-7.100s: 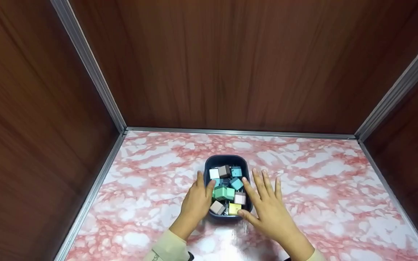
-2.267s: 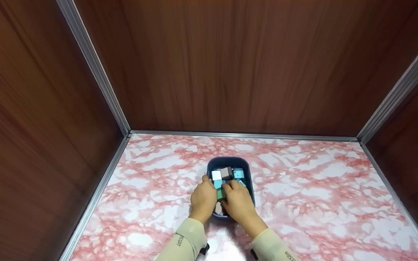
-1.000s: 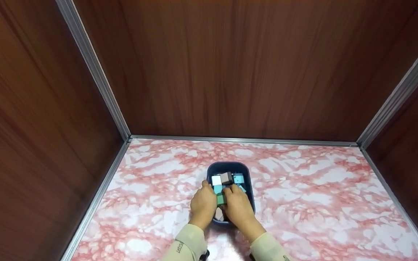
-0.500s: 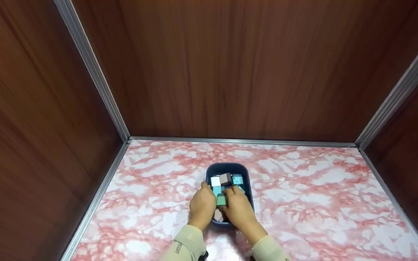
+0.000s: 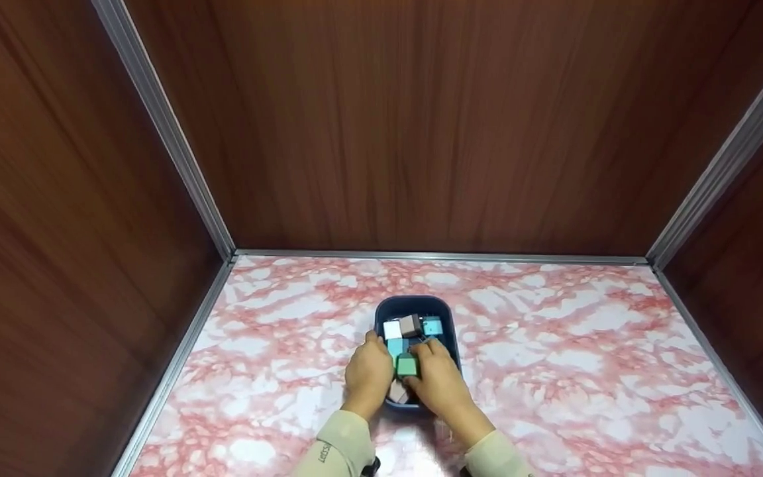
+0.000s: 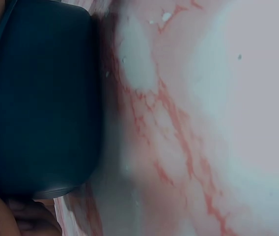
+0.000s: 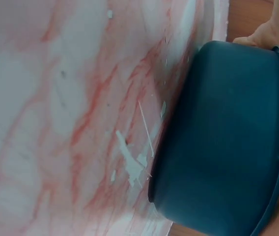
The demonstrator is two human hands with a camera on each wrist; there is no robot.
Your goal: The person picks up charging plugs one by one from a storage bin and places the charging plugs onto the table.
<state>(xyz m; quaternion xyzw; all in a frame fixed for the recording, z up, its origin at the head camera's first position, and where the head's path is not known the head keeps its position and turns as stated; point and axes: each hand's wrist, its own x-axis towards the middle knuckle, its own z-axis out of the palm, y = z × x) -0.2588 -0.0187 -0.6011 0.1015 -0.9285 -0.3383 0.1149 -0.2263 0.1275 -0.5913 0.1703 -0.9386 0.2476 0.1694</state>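
A dark blue tub [image 5: 414,303] with rounded corners holds several small cube-shaped pieces. My left hand [image 5: 368,374] grips its left rim; in the left wrist view, fingers [image 6: 31,216] lie at the end of the tub wall [image 6: 43,103]. Over the tub, my right hand [image 5: 441,381] pinches a green cube [image 5: 407,365] between thumb and fingers. Near the green cube lie a light blue cube [image 5: 397,348], a white cube [image 5: 391,329], a grey-brown cube [image 5: 410,325] and another blue cube [image 5: 432,325]. A beige cube [image 5: 399,391] sits at the near end. The right hand hides part of the contents.
The tub stands on a tabletop [image 5: 554,358] with a red-and-white marble pattern. Dark wood panels [image 5: 421,126] enclose it at the back and both sides, joined by metal rails [image 5: 441,256]. Pale scraps [image 7: 129,157] show on the surface beside the tub.
Seven seconds ago the right hand was spread beside the tub; it has since moved in and taken the green cube. Over the last half second that cube has shifted slightly right.
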